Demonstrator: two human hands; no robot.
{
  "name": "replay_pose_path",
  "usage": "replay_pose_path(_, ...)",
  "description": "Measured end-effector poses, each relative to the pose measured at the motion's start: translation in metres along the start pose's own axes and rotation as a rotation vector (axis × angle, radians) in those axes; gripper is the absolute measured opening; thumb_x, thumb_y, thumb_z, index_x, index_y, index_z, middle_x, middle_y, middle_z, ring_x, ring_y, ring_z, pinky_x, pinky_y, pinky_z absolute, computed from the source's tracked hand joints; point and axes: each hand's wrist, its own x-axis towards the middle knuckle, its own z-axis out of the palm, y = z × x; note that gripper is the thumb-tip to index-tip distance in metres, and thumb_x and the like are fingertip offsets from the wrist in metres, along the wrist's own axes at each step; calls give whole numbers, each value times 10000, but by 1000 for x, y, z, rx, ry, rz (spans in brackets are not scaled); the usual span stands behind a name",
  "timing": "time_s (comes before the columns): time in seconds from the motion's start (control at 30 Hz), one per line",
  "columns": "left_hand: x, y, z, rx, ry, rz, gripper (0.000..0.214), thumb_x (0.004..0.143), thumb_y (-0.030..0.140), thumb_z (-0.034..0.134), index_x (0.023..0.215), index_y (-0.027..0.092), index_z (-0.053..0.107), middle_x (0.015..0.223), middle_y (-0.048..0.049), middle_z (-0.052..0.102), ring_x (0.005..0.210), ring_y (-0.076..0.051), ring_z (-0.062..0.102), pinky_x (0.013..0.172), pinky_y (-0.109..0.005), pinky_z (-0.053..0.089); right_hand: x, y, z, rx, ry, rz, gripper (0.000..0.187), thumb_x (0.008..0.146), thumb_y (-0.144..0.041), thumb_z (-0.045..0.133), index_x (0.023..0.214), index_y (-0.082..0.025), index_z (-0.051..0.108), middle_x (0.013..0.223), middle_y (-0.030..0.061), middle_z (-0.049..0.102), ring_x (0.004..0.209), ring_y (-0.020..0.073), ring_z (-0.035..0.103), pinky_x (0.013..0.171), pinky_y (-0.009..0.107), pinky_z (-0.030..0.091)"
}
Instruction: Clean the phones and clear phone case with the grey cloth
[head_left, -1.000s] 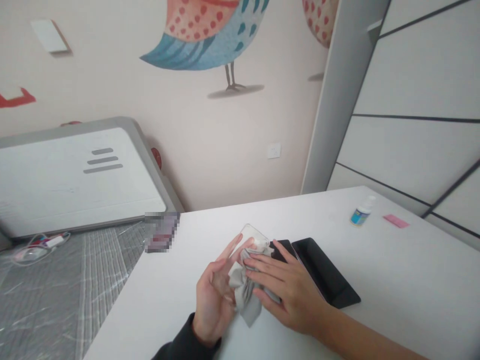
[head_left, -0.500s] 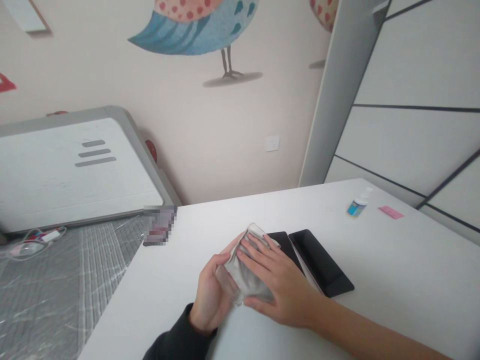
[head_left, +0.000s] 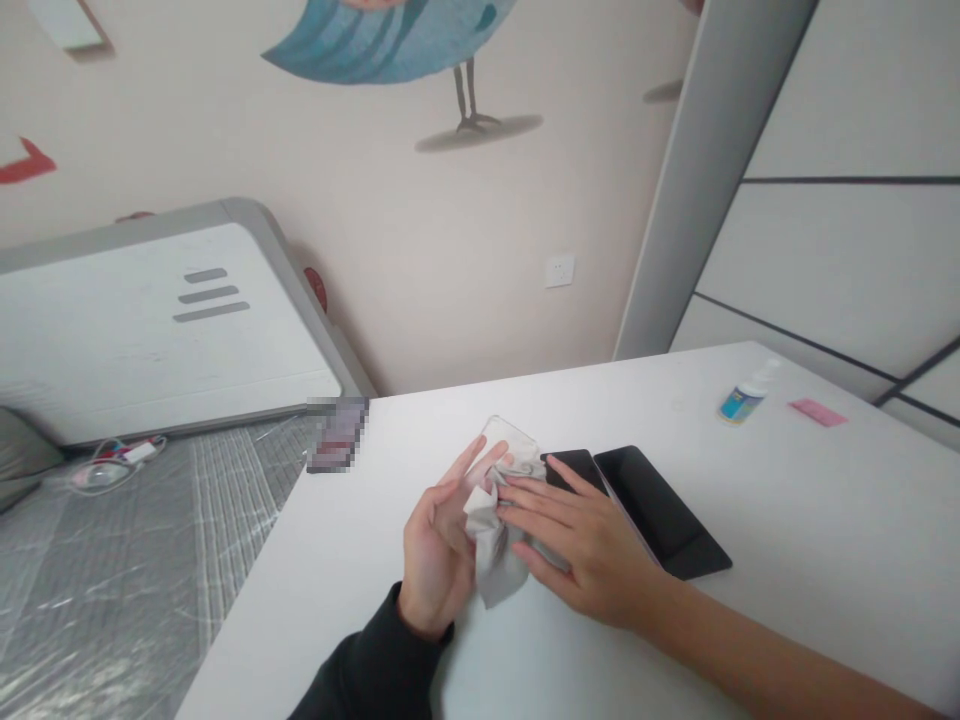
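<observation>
My left hand (head_left: 439, 545) is closed around the edge of a clear phone case (head_left: 512, 434), holding it tilted above the white table (head_left: 375, 520). A crumpled light grey cloth (head_left: 496, 562) lies against the case. My right hand (head_left: 589, 540) presses the cloth onto it with the fingers fairly straight, so the case's lower part is mostly hidden. Just behind the right hand, two dark flat slabs, a nearer one (head_left: 576, 464) partly covered and a longer glossy one (head_left: 660, 510) that looks like a phone, lie side by side on the table.
A small spray bottle with a blue label (head_left: 742, 402) and a pink slip (head_left: 817, 412) are toward the back right. At the table's left corner lies a blurred-out item (head_left: 337, 435). A white-and-grey panel (head_left: 150, 330) stands beyond the left edge, and a wall rises behind.
The cloth has bunched up and slid down the case, baring its upper end. My right fingers have moved toward me across it. The view has tipped slightly down and leftward.
</observation>
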Motion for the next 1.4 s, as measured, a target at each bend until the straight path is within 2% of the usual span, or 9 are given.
replay_pose_path(0.13,0,0,2,37,-13,-22,536,856,246,534,1358,98,649,1362,-149,682,1321,-327,588,1035,-361,504,1,5,2,-139,-44,147,495,1025,-358,472,1449,-109,527,1467,177,585,1360,306,571,1193,663,312)
replay_pose_path(0.23,0,-2,5,75,-42,-29,467,850,223,533,1266,124,720,1375,-119,678,1337,-324,572,1056,-359,491,1,7,4,-176,-82,164,627,1014,-442,491,1506,-56,445,1520,217,510,1407,333,515,1180,656,349)
replay_pose_path(0.47,0,-8,3,46,-84,-76,437,845,224,530,1210,112,742,1257,-111,745,1315,-312,593,1168,-400,381,-2,-4,6,-34,-72,4,735,970,-610,515,1391,-12,582,1446,261,580,1437,394,459,1176,624,380)
replay_pose_path(0.67,1,-9,-4,50,-58,-140,562,803,266,566,1333,107,666,1238,-128,753,1255,-322,639,1216,-446,291,-3,-19,5,127,-252,-137,767,979,-665,471,1490,-94,504,1469,161,592,1441,292,476,1262,518,255)
replay_pose_path(0.83,5,-9,-2,66,-1,-99,480,792,243,572,1220,98,735,1188,-116,769,1254,-311,629,1143,-395,393,0,-3,5,-23,-195,-6,637,1032,-563,435,1494,-128,499,1529,141,529,1467,308,436,1230,602,277)
replay_pose_path(1.0,5,-10,0,135,135,5,401,773,232,620,1125,124,780,1033,-75,788,1118,-265,670,892,-286,534,3,10,4,-239,-153,144,633,1042,-497,441,1522,-84,433,1570,178,456,1449,349,453,1166,708,312)
replay_pose_path(1.1,3,-10,2,161,74,52,458,766,259,619,1174,110,764,1178,-94,764,1222,-279,620,967,-287,509,2,7,4,-285,-115,163,655,1043,-495,430,1500,-25,449,1549,213,473,1409,348,505,1160,668,362)
replay_pose_path(1.23,2,-8,2,141,83,50,529,788,296,579,1264,112,717,1312,-121,714,1309,-330,578,1101,-412,442,-1,-2,7,-234,-87,100,718,1031,-544,433,1436,43,514,1476,251,549,1358,352,560,1136,561,450)
replay_pose_path(1.4,3,-5,-2,74,98,42,527,793,294,572,1276,124,696,1339,-131,702,1338,-307,580,1174,-427,376,-5,-20,8,2,-180,-101,808,979,-652,474,1441,9,528,1467,217,574,1390,352,526,1208,549,360)
